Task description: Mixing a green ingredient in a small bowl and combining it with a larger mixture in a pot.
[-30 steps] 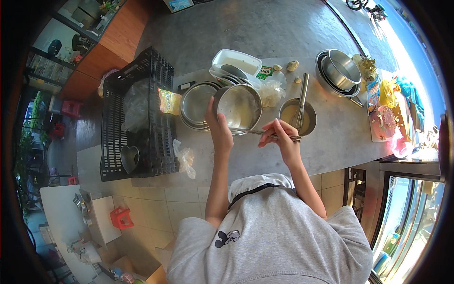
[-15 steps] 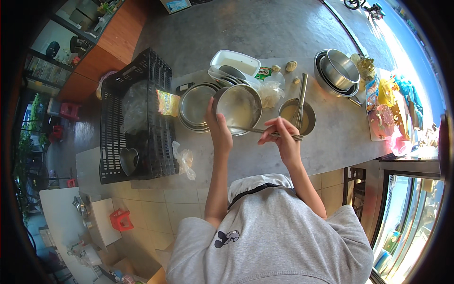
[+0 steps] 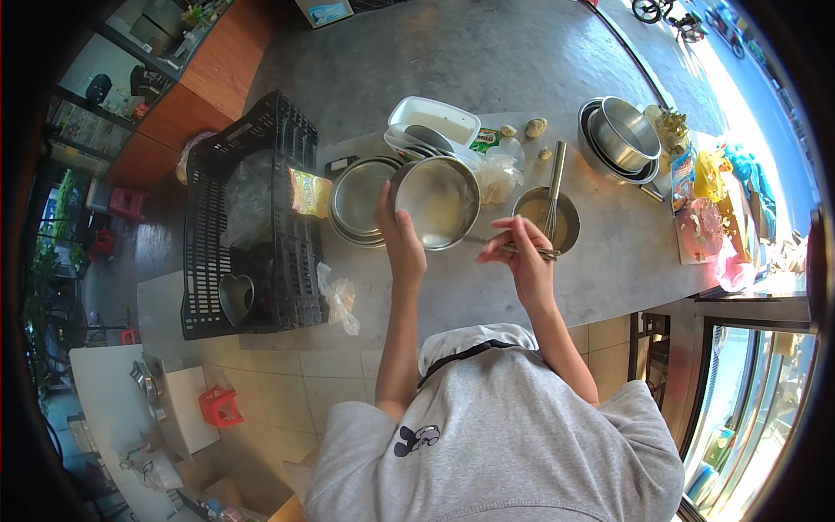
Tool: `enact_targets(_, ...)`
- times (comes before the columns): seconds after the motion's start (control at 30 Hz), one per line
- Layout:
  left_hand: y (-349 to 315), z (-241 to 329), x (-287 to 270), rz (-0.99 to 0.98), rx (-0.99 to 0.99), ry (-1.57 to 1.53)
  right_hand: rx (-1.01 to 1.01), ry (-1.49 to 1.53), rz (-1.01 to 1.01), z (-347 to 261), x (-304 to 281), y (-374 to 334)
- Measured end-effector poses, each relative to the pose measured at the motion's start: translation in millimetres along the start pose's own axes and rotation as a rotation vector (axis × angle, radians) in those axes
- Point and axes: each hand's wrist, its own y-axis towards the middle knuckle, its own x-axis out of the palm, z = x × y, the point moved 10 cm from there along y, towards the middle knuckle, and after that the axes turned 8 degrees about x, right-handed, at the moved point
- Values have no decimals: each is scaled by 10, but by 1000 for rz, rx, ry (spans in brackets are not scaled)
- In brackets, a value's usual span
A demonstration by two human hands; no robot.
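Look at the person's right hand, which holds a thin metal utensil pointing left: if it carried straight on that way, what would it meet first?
Most likely the tilted steel bowl that the left hand grips; the right hand points its utensil at that bowl's lower rim, though depth is unclear.

Bare worktop [image 3: 609, 261] lies right of the right hand [image 3: 522, 261]. The far side is crowded: pan [image 3: 435, 202], stacked plates [image 3: 358, 198], whisk bowl [image 3: 548, 217]. A crate [image 3: 252, 217] blocks the left.
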Motion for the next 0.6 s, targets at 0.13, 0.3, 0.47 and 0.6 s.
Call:
enact_targets(0.13, 11, 22, 15, 0, 19, -4, -87, -339, 85, -55, -20, -19)
enact_targets(0.3, 17, -3, -14, 31, -13, -77, -44, -45, 22, -69, 81, -30)
enact_targets(0.47, 41, 45, -37, 44, 17, -65, -26, -190, 16, -105, 121, -21)
enact_targets(0.6, 82, 48, -43, 46, 23, -76, -141, -263, 102, -199, 45, 20)
